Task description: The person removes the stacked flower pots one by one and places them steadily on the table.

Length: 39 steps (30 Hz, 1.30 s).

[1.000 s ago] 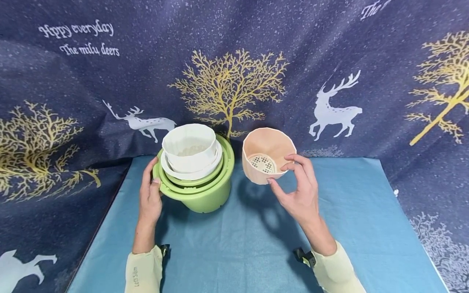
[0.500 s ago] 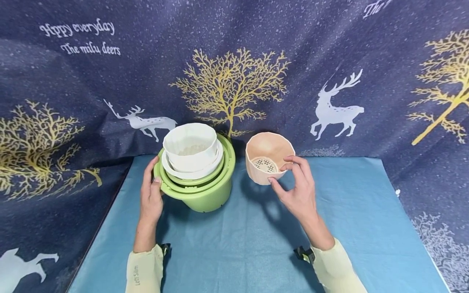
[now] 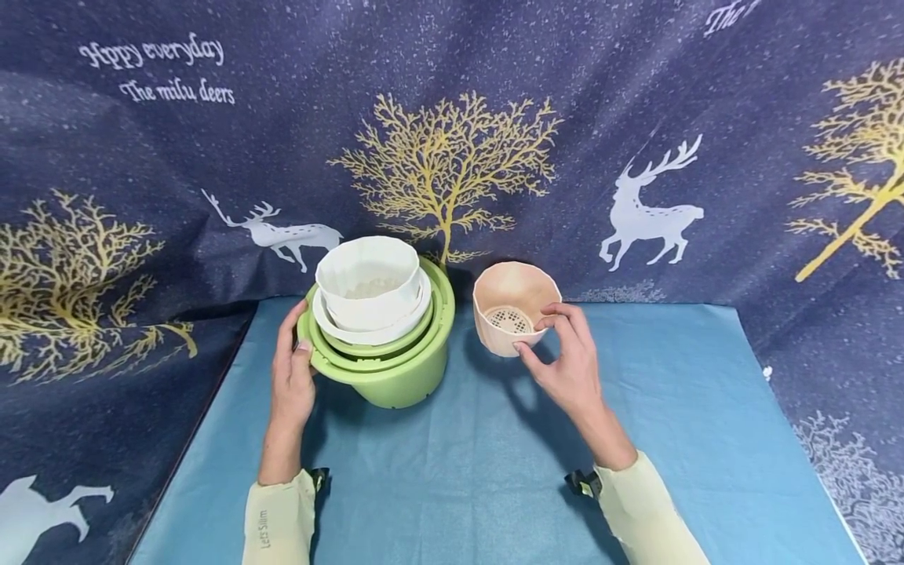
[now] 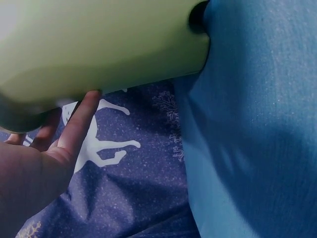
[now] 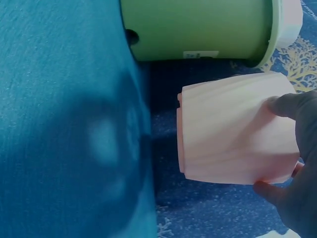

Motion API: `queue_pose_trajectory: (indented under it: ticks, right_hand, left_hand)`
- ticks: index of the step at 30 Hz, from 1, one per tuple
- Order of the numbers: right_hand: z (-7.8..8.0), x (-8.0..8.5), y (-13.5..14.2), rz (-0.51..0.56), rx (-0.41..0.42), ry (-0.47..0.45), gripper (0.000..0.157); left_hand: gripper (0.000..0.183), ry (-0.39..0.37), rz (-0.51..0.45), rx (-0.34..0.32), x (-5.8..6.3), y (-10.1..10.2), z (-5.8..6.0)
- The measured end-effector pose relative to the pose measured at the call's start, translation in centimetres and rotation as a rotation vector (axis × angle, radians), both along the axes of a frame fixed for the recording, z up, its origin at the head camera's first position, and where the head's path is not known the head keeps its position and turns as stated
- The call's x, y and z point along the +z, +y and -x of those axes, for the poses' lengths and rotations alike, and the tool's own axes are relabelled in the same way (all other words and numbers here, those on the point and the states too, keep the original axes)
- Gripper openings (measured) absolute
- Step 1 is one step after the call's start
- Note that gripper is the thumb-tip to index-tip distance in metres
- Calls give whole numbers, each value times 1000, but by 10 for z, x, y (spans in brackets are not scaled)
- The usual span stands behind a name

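The head view shows a peach pot [image 3: 514, 308] held off the blue cloth [image 3: 452, 486], to the right of a stack of nested pots and in front of the dark backdrop [image 3: 452, 47]. It is thin-walled and faceted, with a slightly wavy rim, and tips so that its mouth leans toward the camera; a round perforated grid covers its base. The right hand [image 3: 568, 365] pinches it at the near right rim, thumb outside and fingertips reaching over the edge.

The left hand [image 3: 291, 384] holds the rim of the large green pot [image 3: 402, 384], its thumb on top and fingers along the outside. Within this pot sits a smaller green rim [image 3: 381, 353], then a white dish-like rim [image 3: 424, 302], and uppermost a white faceted pot [image 3: 370, 255] that stands well above the rest. A pale mottled patch lies at the bottom of the white faceted pot; it may be a pierced base, but the glare makes that uncertain.

The lower parts of the inner pieces are hidden. From the right wrist, the green pot shows a dark hole [image 5: 132, 36] near its base and a small label [image 5: 200, 54], too blurred to read. From the left wrist, the green pot is cut off above.
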State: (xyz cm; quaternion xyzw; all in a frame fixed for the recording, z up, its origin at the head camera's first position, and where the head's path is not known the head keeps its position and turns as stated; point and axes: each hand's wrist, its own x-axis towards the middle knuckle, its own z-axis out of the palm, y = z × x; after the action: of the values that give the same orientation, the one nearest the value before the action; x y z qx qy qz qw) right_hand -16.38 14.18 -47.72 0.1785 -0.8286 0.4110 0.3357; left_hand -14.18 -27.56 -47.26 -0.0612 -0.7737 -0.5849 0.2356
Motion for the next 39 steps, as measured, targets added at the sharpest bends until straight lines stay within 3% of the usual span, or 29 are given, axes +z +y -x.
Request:
queue_pose_trajectory:
  ticks: [11,20,39]
  right_hand:
    - [6,-13,-1,-31,21,-60,39]
    - [11,-24,-3,-51,25,-37,41]
    - [15,-33,-4,-75,44,-74,41]
  left_hand:
    - [59,-10,-3,6,-3,-1,1]
    - [59,-11,-9,4,-4,-1,1]
    - [58,5,9,6,-4,-1,1]
